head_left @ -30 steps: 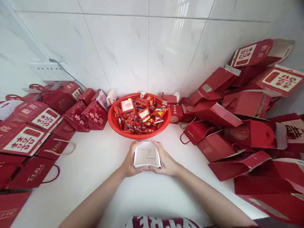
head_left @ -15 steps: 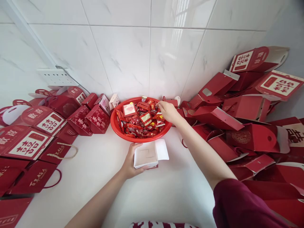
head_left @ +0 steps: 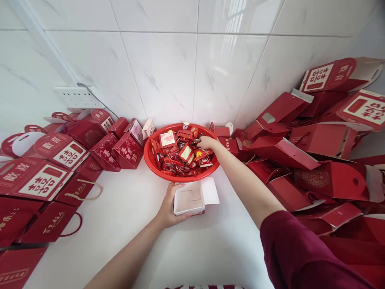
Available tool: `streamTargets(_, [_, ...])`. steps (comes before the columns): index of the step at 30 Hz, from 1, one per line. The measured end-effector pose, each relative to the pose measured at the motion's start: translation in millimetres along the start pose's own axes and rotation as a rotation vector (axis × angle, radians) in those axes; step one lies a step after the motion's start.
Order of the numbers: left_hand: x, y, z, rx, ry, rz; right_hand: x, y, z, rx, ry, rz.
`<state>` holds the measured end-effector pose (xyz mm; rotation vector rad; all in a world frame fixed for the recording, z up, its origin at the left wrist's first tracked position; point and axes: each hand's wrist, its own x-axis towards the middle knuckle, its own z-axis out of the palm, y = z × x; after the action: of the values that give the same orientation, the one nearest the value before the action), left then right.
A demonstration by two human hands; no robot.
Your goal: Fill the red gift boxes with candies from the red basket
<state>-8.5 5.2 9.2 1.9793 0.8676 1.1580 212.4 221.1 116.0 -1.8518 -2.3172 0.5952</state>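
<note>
My left hand (head_left: pixel 169 209) is closed round the left side of a small open cardboard box (head_left: pixel 189 196), white inside, with its flap standing out to the right. Just beyond the box is a red plastic basin (head_left: pixel 164 176) heaped with wrapped candies (head_left: pixel 177 154), mostly in red wrappers. A small square packet with a pale pink label (head_left: pixel 167 139) lies on top of the heap at the left. My right hand (head_left: pixel 208 143) reaches into the basin's right side, fingers down among the candies. Its fingertips are partly hidden, so what they touch or grip does not show.
Red gift boxes (head_left: pixel 45 180) stand in rows on the left of the white table (head_left: pixel 120 216). More red boxes (head_left: pixel 325 176) lie piled at the right. A tiled wall (head_left: pixel 168 72) closes off the back, with a socket strip (head_left: pixel 76 97) at left.
My right hand has gone from the basin's right rim down into the candies. My left hand still holds the box. The whole view has shifted slightly.
</note>
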Motion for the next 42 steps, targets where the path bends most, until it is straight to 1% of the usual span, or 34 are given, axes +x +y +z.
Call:
streamTargets(4, [0.7, 1.1, 0.5, -0.021, -0.009, 0.001, -8.6, 2.3, -0.8, 0.152, 0.04, -0.11])
streamTargets(8, [2.0, 3.0, 0.1, -0.026, -0.003, 0.006, -22.4, -11.9, -5.3, 0.308, 0.112, -0.243])
streamTargets(12, [2.3, 2.8, 0.8, -0.031, 0.001, 0.01, -40.0, -28.2, -11.8, 0.449, 0.085, -0.342])
streamTargets(14, [2.4, 2.4, 1.2, -0.034, 0.001, 0.021, -50.0, -32.7, -11.6, 0.574, 0.095, -0.35])
streamTargets(16, [2.6, 2.3, 1.4, -0.028, 0.001, 0.025, -60.6, -34.2, -8.4, 0.653, 0.169, -0.329])
streamTargets(18, [3.0, 2.4, 1.4, -0.019, 0.004, 0.019, -72.0, -33.5, -3.2, 0.639, 0.243, -0.28])
streamTargets(19, [3.1, 2.5, 1.5, -0.013, 0.006, 0.019, -78.1, -32.5, -0.3, 0.631, 0.252, -0.263])
streamTargets(21, [3.4, 2.7, 1.7, -0.004, 0.015, 0.028, -91.2, -30.0, 5.0, 0.697, 0.215, -0.268])
streamTargets(25, [2.9, 1.3, 3.3, -0.025, 0.016, 0.015, -121.4, -23.7, 10.5, 0.972, 0.1, -0.389])
streamTargets(28, [2.2, -0.3, 4.6, -0.044, 0.012, 0.002, -144.3, -20.3, 9.9, 1.048, -0.004, -0.422])
streamTargets(33, [2.4, 0.1, 4.7, -0.039, 0.013, 0.017, -167.9, -22.8, 9.8, 1.008, -0.149, -0.437])
streamTargets(35, [2.1, 1.2, 4.0, -0.028, 0.012, 0.028, -172.5, -24.6, 11.2, 0.968, -0.176, -0.462])
streamTargets(37, [0.9, 2.2, 3.4, -0.017, 0.009, 0.028, -176.9, -25.2, 11.3, 0.865, -0.182, -0.477])
streamTargets(40, [-2.3, 2.6, 3.0, 0.013, 0.003, 0.033, -185.5, -23.6, 7.2, 0.67, -0.256, -0.595])
streamTargets(42, [-5.0, 2.4, 3.0, 0.044, 0.005, 0.037, -192.1, -20.6, 2.5, 0.586, -0.312, -0.673])
